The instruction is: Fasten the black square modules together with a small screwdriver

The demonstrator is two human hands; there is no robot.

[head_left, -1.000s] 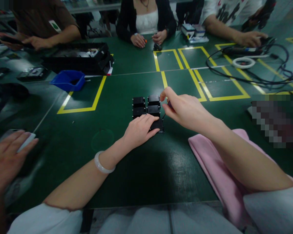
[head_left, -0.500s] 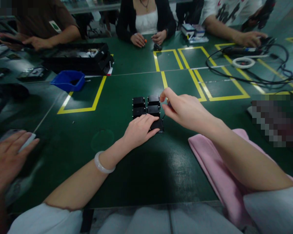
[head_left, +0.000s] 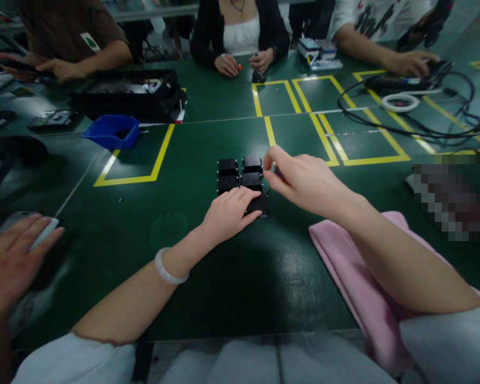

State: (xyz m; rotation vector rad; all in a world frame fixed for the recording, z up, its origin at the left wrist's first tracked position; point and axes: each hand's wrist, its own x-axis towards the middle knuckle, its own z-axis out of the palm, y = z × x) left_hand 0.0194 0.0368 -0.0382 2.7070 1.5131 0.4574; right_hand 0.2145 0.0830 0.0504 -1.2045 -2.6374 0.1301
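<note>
Several small black blocks (head_left: 252, 180) with shiny screw-like points along their sides sit in two columns on the green table. My left hand (head_left: 229, 213) lies over the nearest part, its fingers and thumb pressed round the front right black block (head_left: 258, 205) and hiding its neighbours. On the right, my right hand (head_left: 300, 178) is closed in a pinch on a thin dark tool (head_left: 269, 193). Its lower end meets the right edge of that front block. Most of the tool is hidden by the fingers, so its exact kind cannot be made out.
A pink cloth (head_left: 344, 261) lies under my right forearm. A blue scoop-like tray (head_left: 114, 132) and a black crate (head_left: 144, 96) stand back left. Cables (head_left: 404, 125) coil at the back right. A co-worker's hand (head_left: 20, 250) rests on a phone-like object at left; other people sit opposite.
Almost nothing differs. My right hand has shifted very slightly at the blocks' right edge; my left hand stays on the front block.
</note>
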